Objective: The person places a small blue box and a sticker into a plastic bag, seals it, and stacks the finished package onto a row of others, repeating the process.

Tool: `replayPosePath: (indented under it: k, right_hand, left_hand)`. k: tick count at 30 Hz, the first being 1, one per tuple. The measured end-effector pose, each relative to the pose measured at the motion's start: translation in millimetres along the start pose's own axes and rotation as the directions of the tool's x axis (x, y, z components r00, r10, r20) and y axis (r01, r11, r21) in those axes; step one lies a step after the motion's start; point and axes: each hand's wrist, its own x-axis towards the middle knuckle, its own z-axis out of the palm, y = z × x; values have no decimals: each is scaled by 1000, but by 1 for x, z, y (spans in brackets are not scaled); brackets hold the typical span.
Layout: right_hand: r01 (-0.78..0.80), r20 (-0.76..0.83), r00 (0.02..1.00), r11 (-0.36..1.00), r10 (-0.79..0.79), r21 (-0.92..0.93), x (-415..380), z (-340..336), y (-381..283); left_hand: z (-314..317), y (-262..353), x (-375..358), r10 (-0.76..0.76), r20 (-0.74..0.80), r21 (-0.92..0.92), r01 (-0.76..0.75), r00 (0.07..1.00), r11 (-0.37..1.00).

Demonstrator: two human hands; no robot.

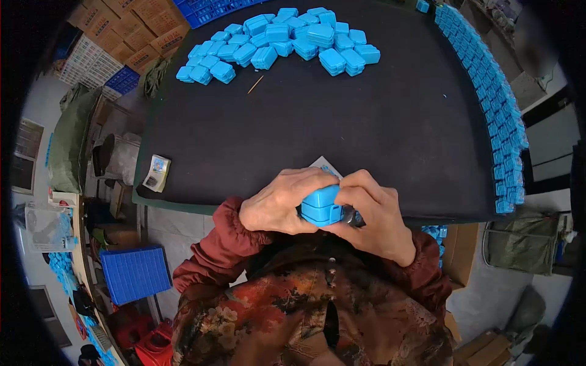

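Note:
At the table's near edge, a small blue plastic case (320, 206) is held up between my two hands. My left hand (278, 200) is closed round its left side, fingers over the top. My right hand (379, 213) grips the right side, thumb and fingers bent against it. Something small and dark (353, 216) shows by the right fingers; I cannot make out what it is. Just behind the hands, a white piece of paper (326, 165) lies partly hidden under them.
A heap of blue cases (278, 33) lies at the far side of the black table (305, 113). Rows of cases (488, 97) line its right edge. A thin brown stick (255, 84) lies before the heap. A small stack of printed labels (157, 173) sits at the left corner.

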Motion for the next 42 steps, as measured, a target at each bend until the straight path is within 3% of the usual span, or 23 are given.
replayPosePath:
  k: [2, 4, 5, 6, 7, 8, 9, 11, 12, 13, 16, 18, 21, 23, 24, 26, 30, 32, 33, 35, 38, 42]
  right_hand:
    - [49, 76, 996, 995, -43, -84, -3, -3, 3]
    - [200, 142, 975, 958, -173, -204, -7, -1, 8]
    - [202, 143, 974, 958, -176, -203, -3, -1, 7]
    - [129, 9, 992, 975, -129, -179, 2, -4, 2]
    - [59, -121, 990, 988, -77, -144, 5, -5, 0]
    - [11, -154, 988, 1000, -13, -15, 3, -11, 1]
    - [11, -154, 988, 1000, -14, -16, 0, -9, 0]
    - [-313, -73, 931, 884, 358, 347, -12, 5, 2]
    - [-238, -91, 943, 842, 319, 483, -19, 25, 15]
    - [-243, -93, 941, 841, 326, 484, -21, 34, 18]
    - [10, -154, 982, 792, 107, 611, -27, 45, 26]
    - [-8, -138, 983, 771, 124, 636, -31, 47, 20]
    - [-69, -86, 978, 688, 188, 723, -43, 51, 12]
    - [-223, 44, 920, 428, 390, 876, -50, 54, 6]
    - [-228, 46, 916, 423, 398, 877, -54, 55, 5]
    - [-347, 219, 847, 191, 484, 918, -60, 55, 9]
    - [-282, 182, 874, 165, 451, 945, -57, 54, 10]
    - [-315, 152, 912, 416, 380, 853, -51, 46, 12]
    - [-314, 152, 913, 415, 380, 854, -46, 45, 12]
    - [-263, 109, 948, 545, 299, 796, -40, 43, 11]
    - [-341, 205, 925, 467, 319, 816, -41, 37, 13]
    - [-347, 156, 882, 389, 445, 853, -47, 50, 11]
  left_hand:
    - [-1, -1, 1, -16, 1, 26, 16, 1000, 1000]
    - [0, -1, 1, -35, -4, 58, 36, 999, 998]
    - [1, -1, 3, -20, -79, 60, 24, 997, 998]
    - [3, -2, 4, -4, -153, 62, 13, 988, 998]
    - [5, -1, 4, -3, -156, 64, 14, 988, 998]
    - [8, 0, 1, -72, -242, 68, 91, 968, 994]
    - [11, 2, -1, -137, -324, 63, 166, 936, 984]
    - [17, 5, -1, -168, -353, 88, 211, 920, 973]
    - [21, 8, 2, -128, -366, 93, 173, 922, 981]
    - [27, 11, 3, -91, -378, 96, 137, 921, 986]
    - [42, 11, -9, -53, -351, 119, 101, 935, 988]
    - [39, 17, -12, -28, -259, 146, 68, 965, 987]
    - [46, 16, -16, -64, -285, 121, 103, 956, 987]
    - [47, 17, -19, -103, -287, 119, 142, 952, 983]
    - [47, 19, -21, -142, -286, 119, 182, 948, 976]
    - [48, 15, -23, -119, -292, 127, 162, 949, 979]
    - [47, 10, -24, -83, -273, 128, 122, 959, 984]
    - [53, -1, -27, -31, -317, 107, 69, 948, 992]
    - [54, -4, -28, 25, -361, 87, 8, 932, 996]
    - [55, -1, -29, -5, -393, 78, 39, 920, 996]
    - [52, -1, -28, -34, -414, 86, 76, 910, 993]
    - [52, 2, -29, -70, -387, 114, 123, 920, 986]
